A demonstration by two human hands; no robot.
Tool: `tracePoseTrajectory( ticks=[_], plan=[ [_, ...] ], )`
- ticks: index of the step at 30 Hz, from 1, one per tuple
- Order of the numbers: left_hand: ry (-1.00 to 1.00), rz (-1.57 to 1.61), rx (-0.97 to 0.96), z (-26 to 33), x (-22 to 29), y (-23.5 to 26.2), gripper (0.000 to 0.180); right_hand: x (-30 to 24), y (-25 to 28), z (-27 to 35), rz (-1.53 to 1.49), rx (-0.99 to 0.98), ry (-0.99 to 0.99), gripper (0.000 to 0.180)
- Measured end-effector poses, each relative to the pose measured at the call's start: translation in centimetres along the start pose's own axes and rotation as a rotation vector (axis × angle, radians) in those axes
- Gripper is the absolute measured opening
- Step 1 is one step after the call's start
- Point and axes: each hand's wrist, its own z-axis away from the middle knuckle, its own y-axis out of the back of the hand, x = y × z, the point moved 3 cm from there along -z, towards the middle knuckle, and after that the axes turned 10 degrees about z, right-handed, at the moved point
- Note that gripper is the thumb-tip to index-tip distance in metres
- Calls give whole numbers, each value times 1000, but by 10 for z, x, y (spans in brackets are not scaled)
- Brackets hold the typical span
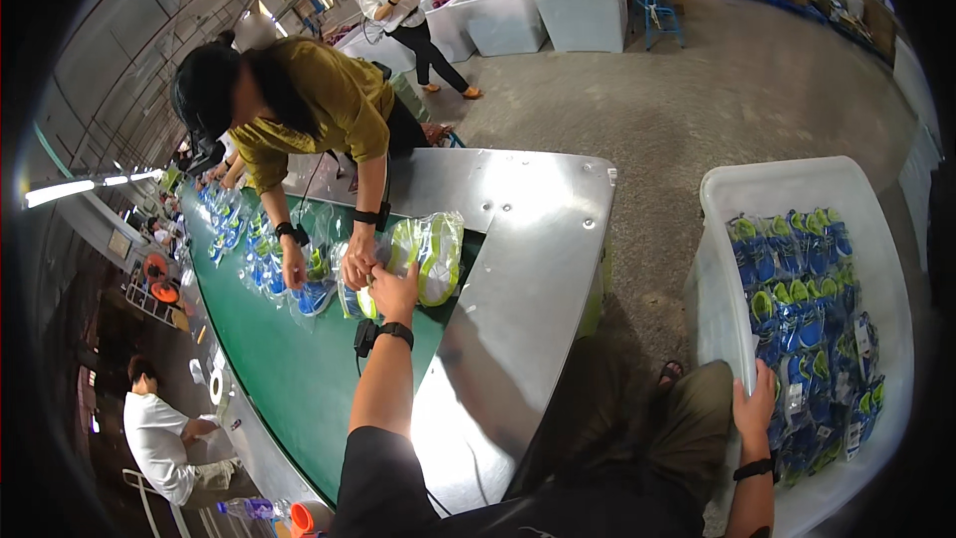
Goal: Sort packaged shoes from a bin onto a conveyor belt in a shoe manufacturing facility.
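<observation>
My left hand (394, 291) reaches over the end of the green conveyor belt (289, 379), its fingers closed on clear-bagged shoes (355, 301). Another bagged pair of shoes (439, 259) lies just beyond it, pale soles with yellow-green edges facing up. A co-worker's hand (358, 257) meets my fingers at the bags, so the exact hold is partly hidden. On my right, a white plastic bin (709, 269) holds rows of bagged blue and yellow-green shoes (802, 309). My right hand (754, 401) grips its near left rim.
A metal border (543, 229) surrounds the belt's end. The co-worker (319, 100) in a mustard top leans over the belt, with more bagged shoes (264, 259) alongside. Large white bins (583, 20) and a blue stool (655, 15) stand behind. Another person (159, 433) sits at the left.
</observation>
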Motion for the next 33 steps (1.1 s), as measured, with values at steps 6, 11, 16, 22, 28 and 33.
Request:
tracePoseTrajectory(
  ticks=[6,11,16,22,28,33],
  plan=[
    [58,314,6,31,-28,-1,73,3,3,-1,-45,10,-14,57],
    [-81,152,-124,45,-54,-2,77,-2,5,-2,-81,28,12,56],
    [-51,345,-44,48,-56,-17,78,-3,9,-2,-98,25,-3,57],
    [28,485,-107,35,-54,-23,68,-14,16,-4,-117,-3,-22,57],
    [-303,382,118,74,-2,25,48,-3,9,-3,-105,12,-30,57],
    [-523,483,34,110,21,54,42,-2,13,-4,-101,1,-17,59]
  ],
)
